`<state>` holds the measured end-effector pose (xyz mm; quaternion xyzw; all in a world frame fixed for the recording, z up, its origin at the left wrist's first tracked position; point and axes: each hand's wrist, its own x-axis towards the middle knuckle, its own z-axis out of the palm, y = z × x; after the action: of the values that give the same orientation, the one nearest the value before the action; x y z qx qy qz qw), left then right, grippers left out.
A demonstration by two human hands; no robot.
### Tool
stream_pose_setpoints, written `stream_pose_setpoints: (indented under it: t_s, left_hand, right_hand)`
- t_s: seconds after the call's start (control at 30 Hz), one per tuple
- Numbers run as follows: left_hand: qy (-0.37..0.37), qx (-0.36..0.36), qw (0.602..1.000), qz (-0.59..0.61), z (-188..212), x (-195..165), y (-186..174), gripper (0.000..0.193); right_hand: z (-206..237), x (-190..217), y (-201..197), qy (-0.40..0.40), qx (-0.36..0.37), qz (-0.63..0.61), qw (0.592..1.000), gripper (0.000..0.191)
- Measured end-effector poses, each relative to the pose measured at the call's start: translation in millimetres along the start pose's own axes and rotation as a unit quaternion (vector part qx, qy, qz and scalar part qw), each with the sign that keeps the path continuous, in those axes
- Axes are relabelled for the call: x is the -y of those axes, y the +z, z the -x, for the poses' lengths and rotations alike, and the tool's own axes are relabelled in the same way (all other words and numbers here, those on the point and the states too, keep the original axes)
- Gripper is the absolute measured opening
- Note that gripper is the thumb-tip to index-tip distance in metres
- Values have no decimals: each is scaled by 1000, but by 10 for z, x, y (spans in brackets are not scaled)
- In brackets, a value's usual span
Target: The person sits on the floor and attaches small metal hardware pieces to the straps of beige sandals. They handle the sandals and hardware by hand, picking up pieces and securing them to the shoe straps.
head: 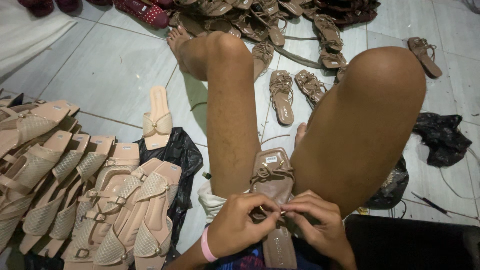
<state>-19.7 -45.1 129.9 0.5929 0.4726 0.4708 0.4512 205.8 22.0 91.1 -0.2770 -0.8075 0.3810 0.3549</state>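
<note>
Both hands (280,220) apparently pinch sandal (272,182).

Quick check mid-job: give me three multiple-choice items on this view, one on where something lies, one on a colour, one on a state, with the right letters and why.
1. Where does the brown sandal being worked on lie?
A. between the person's legs
B. on the stack at the left
C. on the black bag at far right

2. What colour is the wristband on the left hand?
A. green
B. pink
C. black

3. How do the two hands stand at the sandal?
A. both lifted clear of it
B. only the right hand touches it
C. both pinch at its strap near a small gold ring

Answers:
1 A, it rests lengthwise between the thighs.
2 B, a pink band circles the wrist.
3 C, fingertips of both hands meet over the strap.
</note>
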Motion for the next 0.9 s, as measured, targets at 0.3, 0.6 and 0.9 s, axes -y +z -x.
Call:
stream_pose_setpoints:
  t_s: [0.3,0.6,0.9]
  left_hand:
    - [-2,-18,999,-39,5,6,22,13]
    - [-41,20,999,-13,2,130,-28,14]
    - [-107,58,985,126,-12,368,-19,15]
  right_hand:
    - [-19,47,69,13,-25,15,999,19]
    - [10,31,55,36,-48,-5,998,15]
    - [27,15,51,3,-35,3,999,19]
